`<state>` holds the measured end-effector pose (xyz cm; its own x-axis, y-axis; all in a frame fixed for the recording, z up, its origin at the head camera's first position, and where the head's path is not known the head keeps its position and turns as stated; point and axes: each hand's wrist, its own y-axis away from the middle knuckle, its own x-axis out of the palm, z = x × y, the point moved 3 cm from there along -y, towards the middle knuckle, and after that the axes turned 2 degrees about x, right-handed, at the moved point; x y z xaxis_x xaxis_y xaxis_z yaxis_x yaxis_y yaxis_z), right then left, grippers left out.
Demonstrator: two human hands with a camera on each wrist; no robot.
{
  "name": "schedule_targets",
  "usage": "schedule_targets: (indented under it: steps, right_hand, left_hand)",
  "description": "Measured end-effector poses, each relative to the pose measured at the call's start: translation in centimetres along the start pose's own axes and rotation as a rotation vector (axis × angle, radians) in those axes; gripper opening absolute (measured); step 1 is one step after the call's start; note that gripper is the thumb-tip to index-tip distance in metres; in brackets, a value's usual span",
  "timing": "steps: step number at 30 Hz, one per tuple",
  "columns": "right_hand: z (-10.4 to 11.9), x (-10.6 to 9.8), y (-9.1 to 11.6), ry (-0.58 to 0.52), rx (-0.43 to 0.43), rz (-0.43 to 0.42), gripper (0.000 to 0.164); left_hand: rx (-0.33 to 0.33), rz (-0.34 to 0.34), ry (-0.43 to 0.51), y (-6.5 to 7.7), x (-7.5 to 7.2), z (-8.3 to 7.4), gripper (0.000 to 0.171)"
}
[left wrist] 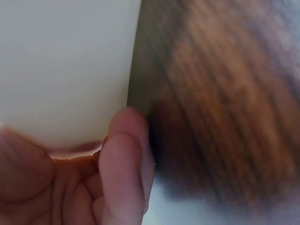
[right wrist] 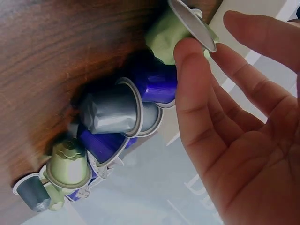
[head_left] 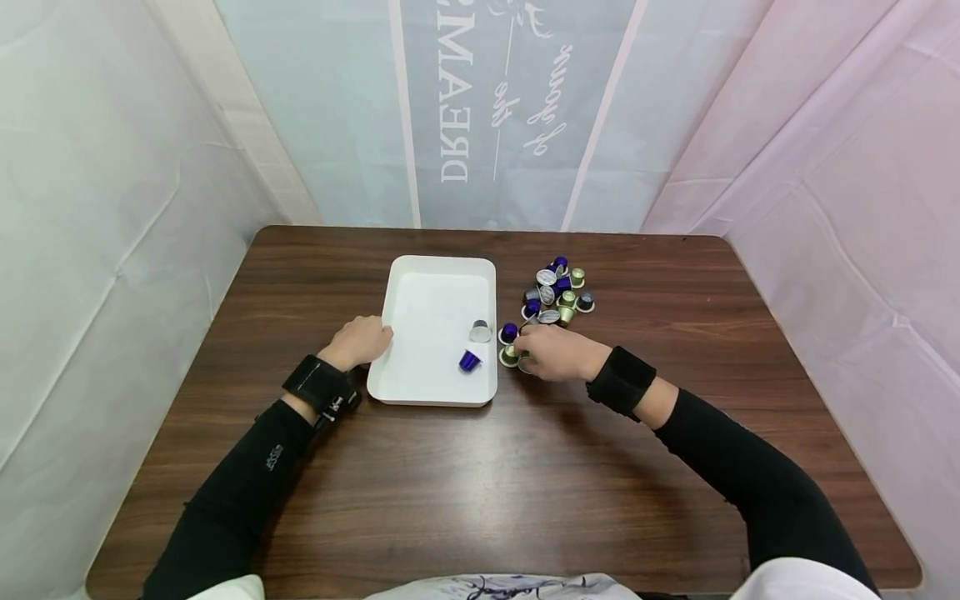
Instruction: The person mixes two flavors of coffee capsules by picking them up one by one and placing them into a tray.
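Note:
My left hand (head_left: pixel 358 342) grips the left edge of a white tray (head_left: pixel 427 287); in the left wrist view its fingertips (left wrist: pixel 123 154) lie against the tray's side. Inside the tray are a silver coffee capsule (head_left: pixel 480 332) and a blue coffee capsule (head_left: pixel 469 361). Just right of the tray, my right hand (head_left: pixel 558 352) reaches down at the near end of a group of capsules. There, a fingertip (right wrist: pixel 192 54) is right at the lid edge of a green coffee capsule (right wrist: pixel 164 35), while another digit stands apart from it. A blue capsule (head_left: pixel 508 332) stands close by.
Several more blue, green and grey capsules (head_left: pixel 567 300) lie clustered beyond my right hand, some upright on their lids, some tipped over. Everything stands on a dark wooden table (head_left: pixel 480 483). Pale curtains (head_left: pixel 540 108) with printed lettering hang behind and at both sides.

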<state>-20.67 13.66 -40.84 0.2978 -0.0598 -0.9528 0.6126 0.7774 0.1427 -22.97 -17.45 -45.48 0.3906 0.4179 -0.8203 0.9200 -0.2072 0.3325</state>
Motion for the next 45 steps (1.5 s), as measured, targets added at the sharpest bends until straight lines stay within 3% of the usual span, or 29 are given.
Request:
schedule_targets:
  steps: [10, 16, 22, 38, 45]
  right_hand:
    - [-0.4, 0.5, 0.4, -0.021, -0.021, 0.018, 0.007]
    - [-0.8, 0.9, 0.5, -0.011, 0.003, 0.063, 0.008]
    - [-0.8, 1.0, 0.8, 0.013, -0.028, 0.086, 0.010]
    - [-0.1, -2.1, 0.1, -0.032, -0.081, 0.032, 0.011]
    - [0.0, -2.9, -0.5, -0.107, -0.076, -0.012, 0.014]
  left_hand:
    - [-0.012, 0.005, -0.002, 0.1, -0.1, -0.2, 0.044]
    - [-0.004, -0.002, -0.002, 0.1, -0.1, -0.2, 0.044]
    - [-0.001, -0.006, -0.006, 0.0, -0.2, -0.2, 0.044]
    - [-0.009, 0.004, -0.005, 0.0, -0.4, -0.2, 0.043]
    - [-0.002, 0.008, -0.007, 0.2, -0.2, -0.3, 0.041]
